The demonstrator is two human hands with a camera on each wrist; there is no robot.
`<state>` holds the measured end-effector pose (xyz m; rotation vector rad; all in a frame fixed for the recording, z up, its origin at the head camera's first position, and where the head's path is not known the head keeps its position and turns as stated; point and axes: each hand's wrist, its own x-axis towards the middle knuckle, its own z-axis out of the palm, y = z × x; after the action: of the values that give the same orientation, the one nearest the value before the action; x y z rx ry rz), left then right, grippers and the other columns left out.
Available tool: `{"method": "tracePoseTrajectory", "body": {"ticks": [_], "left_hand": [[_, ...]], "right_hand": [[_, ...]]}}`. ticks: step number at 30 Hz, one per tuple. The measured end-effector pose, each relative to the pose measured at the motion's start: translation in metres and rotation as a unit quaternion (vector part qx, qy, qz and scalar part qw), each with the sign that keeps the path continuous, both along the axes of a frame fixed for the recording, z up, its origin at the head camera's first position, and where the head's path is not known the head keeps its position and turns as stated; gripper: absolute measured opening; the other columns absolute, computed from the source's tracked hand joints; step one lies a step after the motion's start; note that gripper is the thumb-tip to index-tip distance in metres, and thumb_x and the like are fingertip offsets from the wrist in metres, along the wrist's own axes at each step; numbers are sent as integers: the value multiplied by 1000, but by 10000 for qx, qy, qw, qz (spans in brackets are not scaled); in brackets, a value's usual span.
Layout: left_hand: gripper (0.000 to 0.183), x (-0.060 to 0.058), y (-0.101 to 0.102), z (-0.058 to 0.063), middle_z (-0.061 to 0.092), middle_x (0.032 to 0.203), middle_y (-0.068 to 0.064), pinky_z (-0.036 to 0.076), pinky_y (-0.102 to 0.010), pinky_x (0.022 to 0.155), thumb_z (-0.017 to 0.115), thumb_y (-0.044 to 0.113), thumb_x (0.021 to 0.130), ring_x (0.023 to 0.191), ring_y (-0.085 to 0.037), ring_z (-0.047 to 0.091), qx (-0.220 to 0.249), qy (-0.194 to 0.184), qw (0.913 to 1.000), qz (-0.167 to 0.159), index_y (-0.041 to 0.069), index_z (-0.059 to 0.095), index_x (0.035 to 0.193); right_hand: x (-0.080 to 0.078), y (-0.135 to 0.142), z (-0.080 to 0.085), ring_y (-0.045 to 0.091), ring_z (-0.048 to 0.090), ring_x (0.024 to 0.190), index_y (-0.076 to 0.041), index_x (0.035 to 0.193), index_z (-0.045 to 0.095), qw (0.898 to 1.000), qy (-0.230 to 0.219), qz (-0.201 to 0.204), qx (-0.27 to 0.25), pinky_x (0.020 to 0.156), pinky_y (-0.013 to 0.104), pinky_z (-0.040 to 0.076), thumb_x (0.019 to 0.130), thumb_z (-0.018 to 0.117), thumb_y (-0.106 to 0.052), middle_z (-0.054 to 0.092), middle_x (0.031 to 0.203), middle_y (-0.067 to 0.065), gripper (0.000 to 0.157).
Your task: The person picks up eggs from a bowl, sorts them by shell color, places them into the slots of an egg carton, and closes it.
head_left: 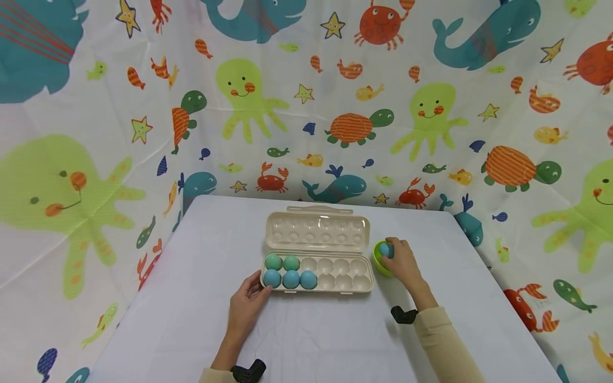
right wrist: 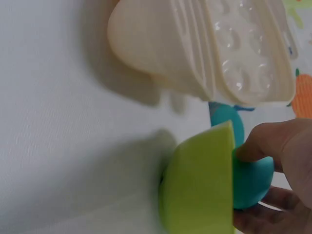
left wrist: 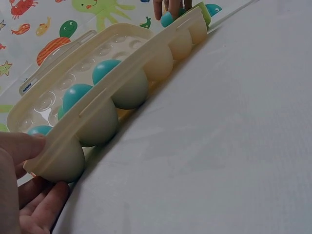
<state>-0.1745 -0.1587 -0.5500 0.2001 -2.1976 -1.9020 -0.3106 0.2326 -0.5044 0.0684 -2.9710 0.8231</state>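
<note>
A cream plastic egg carton [head_left: 318,288] stands with its lid [head_left: 318,246] raised at the back. Two green eggs [head_left: 273,261] and three blue eggs [head_left: 290,279] sit in the cells at its left end. My left hand [head_left: 246,307] grips that end, thumb at the rim and fingers low against the outside, as the left wrist view shows. Right of the carton, my right hand [head_left: 403,263] pinches a blue egg [right wrist: 251,180] at the mouth of a lime green bowl [right wrist: 200,180]. Most of the bowl's inside is hidden by the hand.
A white cloth covers the table [head_left: 306,335]. Bare cells [head_left: 342,266] fill the carton's right part. Behind and at both sides hangs a curtain [head_left: 268,159] printed with sea animals. Each wrist wears a black device [head_left: 404,315].
</note>
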Motion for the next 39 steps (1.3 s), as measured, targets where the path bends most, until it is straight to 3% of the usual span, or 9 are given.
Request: {"method": "tracePoseTrajectory", "body": {"ticks": [8,14,17,20,27,34,39], "left_hand": [[54,0,0,0,62,134,-25,50,-6,87,74,9,90,122,-37,63,-81,69,9999,-24,-4,54,139],[56,-13,-3,-30,63,135,-22,50,-5,88,75,13,90,123,-33,63,-157,103,9997,122,2,55,141],[56,-16,-4,-36,63,135,-18,50,-4,87,76,15,90,123,-30,64,-167,94,9997,150,5,56,140],[56,-14,-3,-31,62,136,-20,49,-3,86,76,12,90,124,-32,63,-40,64,9999,91,2,55,141],[56,-4,0,-3,61,136,-25,49,-3,86,74,9,91,124,-37,61,3,76,9999,-76,-4,53,140],[55,-4,1,-2,61,135,-24,50,-4,86,74,9,91,125,-36,61,45,58,9999,-109,-3,53,140],[56,-4,-1,-3,61,135,-25,50,-4,85,74,9,91,125,-37,61,-3,52,9999,-93,-4,53,141]], "right_hand": [[18,-24,12,41,55,113,2,139,52,9976,597,135,-327,98,57,51,86,63,-13,48,129,27,56],[34,-54,12,34,58,106,3,128,57,9930,862,627,-513,94,51,54,84,70,-13,54,123,22,49],[41,-70,10,30,59,104,2,125,57,9907,750,915,-677,93,48,56,83,72,-12,56,121,19,47],[48,-85,8,26,61,104,-1,122,57,9882,616,1169,-770,94,45,58,81,74,-11,57,118,14,45],[52,-107,-1,20,63,100,-4,119,62,9816,683,1687,-576,83,33,59,79,78,-9,65,111,8,43],[54,-116,-1,25,66,104,-3,119,64,9754,258,2074,-707,86,38,61,81,78,-6,66,116,10,41],[51,-120,-1,24,67,103,-5,119,67,9733,29,2273,-312,86,41,59,82,80,-8,69,117,9,39]]}}
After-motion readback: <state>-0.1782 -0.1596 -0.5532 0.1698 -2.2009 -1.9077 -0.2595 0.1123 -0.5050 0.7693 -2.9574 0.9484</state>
